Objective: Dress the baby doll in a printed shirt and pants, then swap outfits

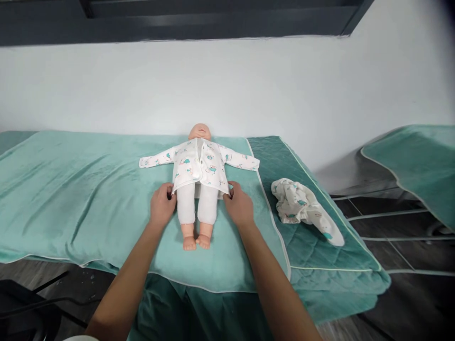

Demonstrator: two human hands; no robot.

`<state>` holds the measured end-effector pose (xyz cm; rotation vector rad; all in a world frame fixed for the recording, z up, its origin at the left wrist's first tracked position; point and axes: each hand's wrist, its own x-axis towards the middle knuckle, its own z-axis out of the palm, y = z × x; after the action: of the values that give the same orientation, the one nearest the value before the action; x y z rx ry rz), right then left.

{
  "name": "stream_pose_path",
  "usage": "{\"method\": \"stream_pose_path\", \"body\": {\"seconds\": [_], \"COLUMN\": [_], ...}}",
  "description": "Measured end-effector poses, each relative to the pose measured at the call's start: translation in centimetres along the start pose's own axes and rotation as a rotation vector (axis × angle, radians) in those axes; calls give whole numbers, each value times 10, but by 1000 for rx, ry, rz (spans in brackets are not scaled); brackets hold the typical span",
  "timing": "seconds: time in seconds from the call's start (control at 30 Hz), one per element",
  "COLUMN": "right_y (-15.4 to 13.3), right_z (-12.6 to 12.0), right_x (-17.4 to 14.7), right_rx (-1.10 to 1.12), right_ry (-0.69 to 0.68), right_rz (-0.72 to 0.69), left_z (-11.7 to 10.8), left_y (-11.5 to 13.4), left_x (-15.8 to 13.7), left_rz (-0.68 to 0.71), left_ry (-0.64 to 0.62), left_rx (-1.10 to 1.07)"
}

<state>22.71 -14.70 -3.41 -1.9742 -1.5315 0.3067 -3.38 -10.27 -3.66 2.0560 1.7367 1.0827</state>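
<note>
A baby doll (202, 131) lies on its back on the green blanket (117, 189), head toward the wall and bare feet toward me. It wears a white patterned baby jacket (199, 163) with long sleeves stretched out to both sides, and white pants (207, 203). My left hand (163, 204) pinches the jacket's lower hem at its left corner. At the right corner of the hem, my right hand (239, 202) grips the cloth between thumb and fingers. The jacket's front edges meet near the middle and part at the bottom.
A crumpled white patterned garment (302, 206) rests on the dark green quilted mattress (320, 255) to the right. Behind the bed rises a white wall (227, 85), with a dark shelf (213, 19) above. A metal bed frame (391, 215) stands at the right.
</note>
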Motion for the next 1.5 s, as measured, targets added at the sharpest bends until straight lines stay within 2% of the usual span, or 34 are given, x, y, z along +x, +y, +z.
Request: {"method": "stream_pose_path", "body": {"seconds": [0.27,0.5,0.7,0.8,0.93,1.03,1.13,1.27,1.37,1.43,1.5], "right_y": [2,9,8,8,15,30,51,79,96,103,108], "right_z": [3,7,3,1,-2,-12,-31,-66,-90,-104,-117], "right_x": [3,6,7,4,-4,-17,-38,-70,-81,-78,-68], "right_rx": [-12,94,174,235,294,173,43,-85,-340,-491,-601], "right_ry": [69,179,149,116,97,163,254,306,322,332,317], "right_rz": [41,-30,-59,-124,-276,-331,-305,-303,-317,-301,-295], "left_z": [1,1,5,4,0,-9,-23,-39,-38,-31,-24], "left_y": [-1,-4,-8,-7,-3,3,13,22,24,25,28], "left_x": [3,4,5,5,2,-9,-35,-85,-113,-120,-120], "left_rz": [4,31,54,63,116,167,222,307,446,535,563], "left_ry": [39,59,42,36,58,82,86,-32,-163,-215,-218], "left_rx": [-27,-55,-114,-143,-182,-205,-237,-322,-361,-290,-176]}}
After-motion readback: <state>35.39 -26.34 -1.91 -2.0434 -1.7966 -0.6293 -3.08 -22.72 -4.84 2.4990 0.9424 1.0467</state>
